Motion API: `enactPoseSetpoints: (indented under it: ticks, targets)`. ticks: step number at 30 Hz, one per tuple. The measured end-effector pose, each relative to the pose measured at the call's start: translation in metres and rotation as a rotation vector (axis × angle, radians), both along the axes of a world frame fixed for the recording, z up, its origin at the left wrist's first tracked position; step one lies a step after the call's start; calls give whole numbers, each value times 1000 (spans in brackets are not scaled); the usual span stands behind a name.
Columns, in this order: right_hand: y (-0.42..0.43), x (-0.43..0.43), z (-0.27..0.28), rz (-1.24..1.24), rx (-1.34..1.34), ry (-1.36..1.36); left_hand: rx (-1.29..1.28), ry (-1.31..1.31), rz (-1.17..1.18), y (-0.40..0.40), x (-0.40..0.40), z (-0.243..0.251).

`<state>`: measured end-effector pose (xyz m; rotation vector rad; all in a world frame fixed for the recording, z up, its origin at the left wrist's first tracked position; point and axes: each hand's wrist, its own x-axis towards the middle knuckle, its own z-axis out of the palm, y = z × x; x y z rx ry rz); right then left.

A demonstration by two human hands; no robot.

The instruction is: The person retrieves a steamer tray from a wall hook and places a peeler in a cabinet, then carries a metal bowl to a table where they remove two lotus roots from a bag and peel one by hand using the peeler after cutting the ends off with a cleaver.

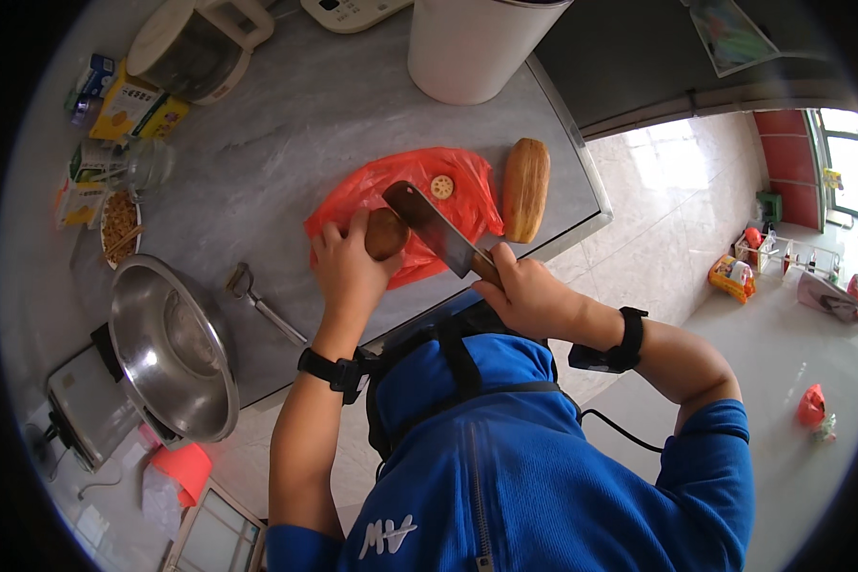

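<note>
My left hand grips a rounded brown piece, probably lotus root, over a red plastic bag spread on the grey counter. In my right hand is the wooden handle of a cleaver. Its broad dark blade lies just right of the held piece; whether the two touch, I cannot tell. One pale lotus root slice, pierced with holes, rests on the bag beyond the blade. To the right of the bag lies a longer brown lotus root section.
Left of my arm are a peeler and a large stainless steel basin. Behind it stand a plate of food with chopsticks, a glass jar, boxes and a kettle. A white bin-like container stands at the back.
</note>
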<state>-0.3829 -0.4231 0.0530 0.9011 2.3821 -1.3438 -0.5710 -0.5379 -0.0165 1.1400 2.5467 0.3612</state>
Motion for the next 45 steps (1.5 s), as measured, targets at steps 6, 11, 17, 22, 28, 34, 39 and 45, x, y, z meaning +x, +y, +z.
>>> enactPoseSetpoints:
  ticks: [6,11,17,22,28,34,39,45]
  targets:
    - [10,-8,-14,47,21,24,0,58,-61,3,-8,-5]
    - [-1,-22,-45,33,79,23,31,108,-114,7,-2,0]
    - [-18,-12,-68,-111,78,52,279,-78,-12,-10,-10,-8]
    - [-7,-5,-61,-291,-101,226,664,-409,66,-23,-25,15]
    - [7,4,-31,-325,-180,302,790,-337,-19,-33,-15,47]
    - [12,19,-12,-401,-288,201,972,-1200,457,-39,-5,66]
    - [6,24,-2,-383,-295,180,1139,-1850,685,-38,-8,65]
    - [0,34,-11,-333,-187,247,1197,-1951,831,-38,-6,58]
